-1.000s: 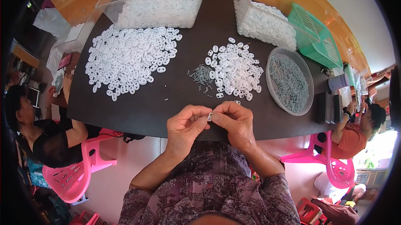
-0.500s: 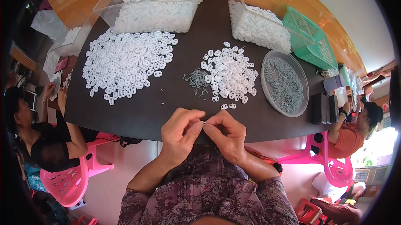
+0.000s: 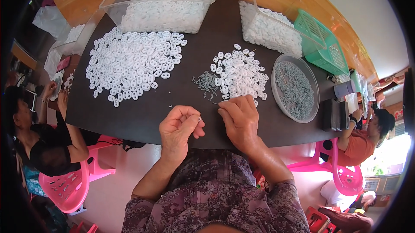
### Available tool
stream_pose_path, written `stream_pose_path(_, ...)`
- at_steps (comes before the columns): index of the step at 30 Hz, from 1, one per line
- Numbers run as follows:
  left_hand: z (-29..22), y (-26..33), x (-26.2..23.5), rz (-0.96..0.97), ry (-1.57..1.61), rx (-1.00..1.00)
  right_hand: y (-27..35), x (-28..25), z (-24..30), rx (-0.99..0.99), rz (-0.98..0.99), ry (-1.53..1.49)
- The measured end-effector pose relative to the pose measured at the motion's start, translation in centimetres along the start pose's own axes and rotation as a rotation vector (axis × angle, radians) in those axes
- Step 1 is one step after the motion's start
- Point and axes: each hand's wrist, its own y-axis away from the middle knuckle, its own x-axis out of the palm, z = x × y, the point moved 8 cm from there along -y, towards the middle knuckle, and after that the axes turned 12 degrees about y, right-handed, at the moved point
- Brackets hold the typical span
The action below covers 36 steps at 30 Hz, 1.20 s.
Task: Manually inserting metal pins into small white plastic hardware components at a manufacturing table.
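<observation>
— Status on the hands?

— I read the left hand (image 3: 179, 125) curled shut, thumb and forefinger pinching a small metal pin (image 3: 199, 119) just above the near edge of the dark table (image 3: 142, 116). The right hand (image 3: 240, 118) lies palm down, fingers reaching into the near rim of the small pile of white rings (image 3: 237, 75). I cannot tell whether it has closed on a ring; the fingertips are hidden under the knuckles.

— How would you handle this step?

— My judgement: keep the pin tip pointing clear of the fingers, and pick one ring from the loose edge of the pile, not the middle, so the others stay put. The scatter of pins (image 3: 206, 82) lies just left of that pile, touching it.

— Materials?

— Rings look like smooth white plastic, oval, with holes through them. Pins are thin, grey, shiny. A round clear dish (image 3: 295, 89) to the right holds more pins. A larger spread of rings (image 3: 129, 62) lies well to the left; two clear tubs (image 3: 164, 3) at the back hold more. Green basket (image 3: 322, 44) far right, mesh-walled. Table is matte, near black.
</observation>
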Motion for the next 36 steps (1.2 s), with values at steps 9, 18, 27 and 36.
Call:
stream_pose_path(9, 0.3, 0.0, -0.7, 0.004, -0.073, -0.002, -0.4, 3.3, 0.5, -0.201, 0.165, 0.252)
stream_pose_path(18, 0.4, -0.1, -0.7, 0.002, -0.084, -0.036, -0.8, 1.7, 1.1, -0.219, 0.096, 0.015)
stream_pose_path(27, 1.0, -0.4, 0.8, 0.022, -0.111, -0.105, -0.1, 0.9, -0.1, 0.296, 0.333, -0.507)
stream_pose_path(36, 1.0, -0.4, 1.4, 0.077, -0.182, -0.044, 0.2, 1.0, -0.6, 0.264, 0.376, -0.525)
